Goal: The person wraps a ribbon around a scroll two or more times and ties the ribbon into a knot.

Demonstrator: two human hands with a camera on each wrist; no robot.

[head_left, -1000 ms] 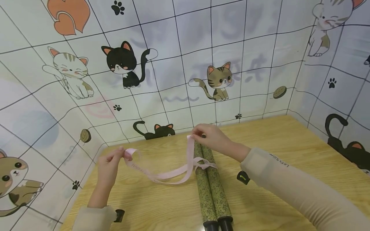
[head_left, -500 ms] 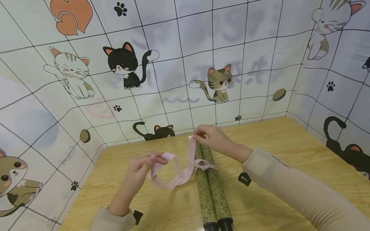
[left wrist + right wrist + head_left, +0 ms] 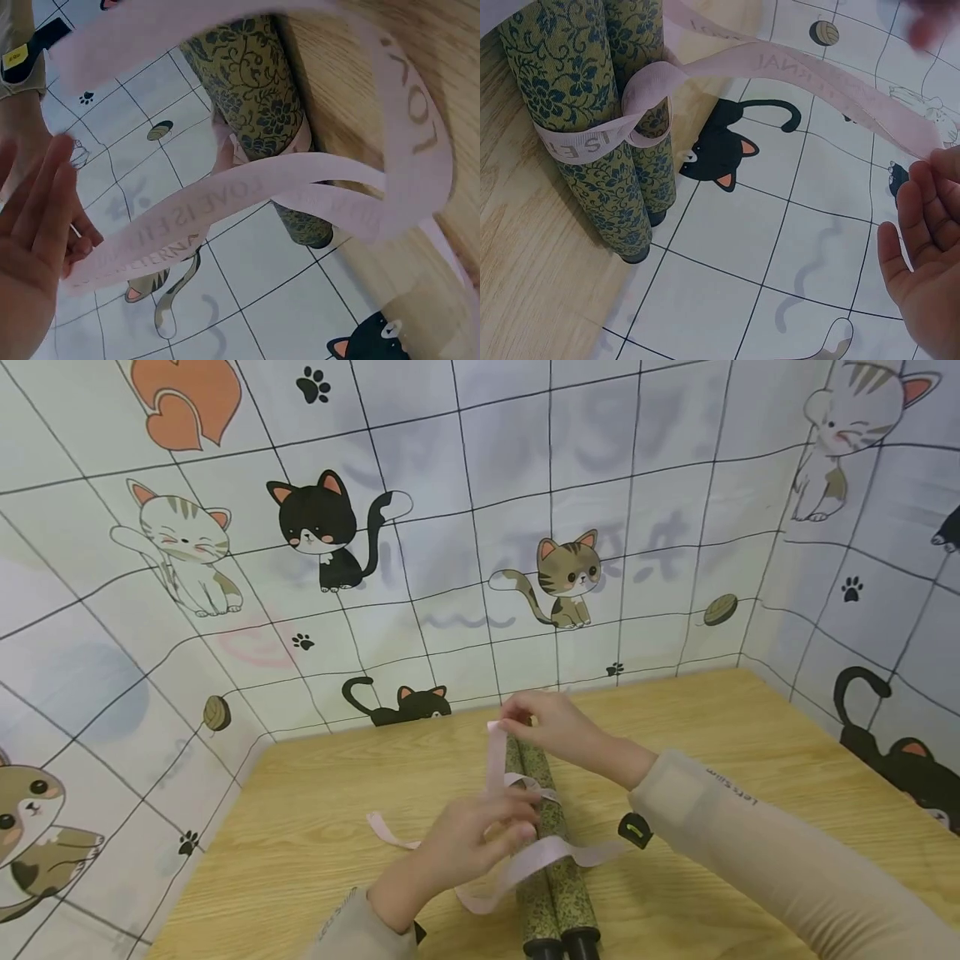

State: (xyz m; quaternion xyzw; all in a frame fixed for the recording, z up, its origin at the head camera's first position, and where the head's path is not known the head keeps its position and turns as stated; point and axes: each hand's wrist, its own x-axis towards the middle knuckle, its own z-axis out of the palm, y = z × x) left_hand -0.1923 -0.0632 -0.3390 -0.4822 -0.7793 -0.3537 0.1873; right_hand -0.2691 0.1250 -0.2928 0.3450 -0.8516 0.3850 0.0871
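Two rolled scrolls [image 3: 534, 906] in green-gold flowered cloth, with black end knobs, lie side by side on the table. A pale pink ribbon [image 3: 589, 146] with printed lettering is looped round both. My right hand [image 3: 558, 727] pinches one ribbon end, holding that strand up above the scrolls' far part. Over the scrolls' left side, below the tied loop, is my left hand [image 3: 472, 839], its fingers loosely extended. In the left wrist view those fingers [image 3: 52, 202] look straight. A loose ribbon length [image 3: 543, 856] arcs across the scrolls below the left hand. Another ribbon tail [image 3: 386, 832] shows to its left.
A wooden table [image 3: 322, 793] fills the lower view. Behind it and at both sides stands a white gridded covering [image 3: 450, 560] printed with cartoon cats. A black strap piece [image 3: 635, 831] sits below the right sleeve.
My left hand has moved right and forward from the left side to the scrolls, and let go of its ribbon. The ribbon now swings across the scrolls. My right hand keeps its pinch almost in place.
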